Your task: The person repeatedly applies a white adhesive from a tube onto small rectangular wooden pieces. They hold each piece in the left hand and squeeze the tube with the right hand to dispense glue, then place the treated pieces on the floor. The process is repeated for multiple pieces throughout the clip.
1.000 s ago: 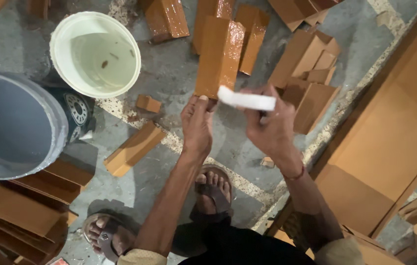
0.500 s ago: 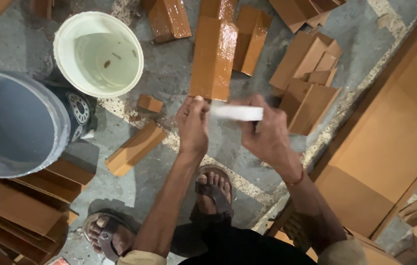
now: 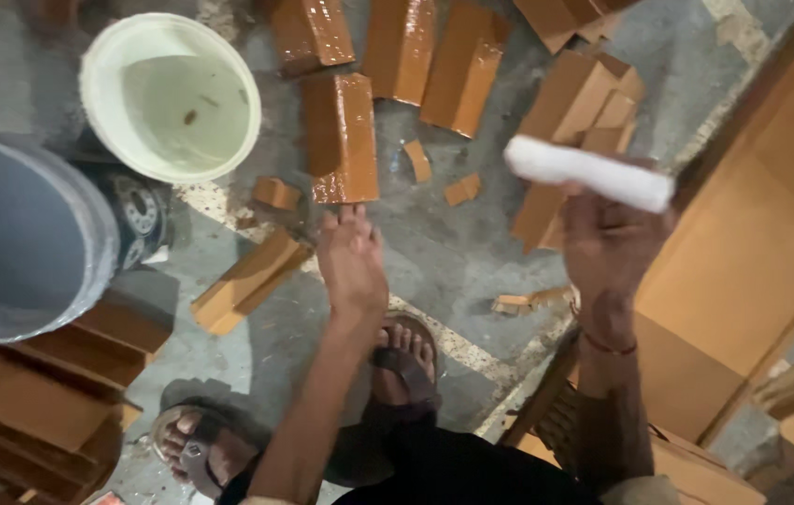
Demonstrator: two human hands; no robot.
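Observation:
My left hand [image 3: 352,266] reaches down with its fingertips at the near end of a glossy, wet-looking brown wooden block [image 3: 341,136] that lies on the concrete floor. Whether the fingers pinch the block or only touch it I cannot tell. My right hand [image 3: 607,238] is raised to the right and grips a small white roller [image 3: 588,173], held crosswise above the fingers. Other glossy blocks [image 3: 457,70] lie just beyond the first one.
A white bucket [image 3: 98,89] with pale liquid stands at the upper left, a grey tub [image 3: 88,271] beside it. Dull brown blocks [image 3: 247,281] and small offcuts [image 3: 460,190] are scattered around. Flat boards [image 3: 752,252] fill the right side. My sandalled feet [image 3: 401,360] are below.
The brown block went from upright in my left hand to lying on the floor. My right hand lifted the roller away to the right.

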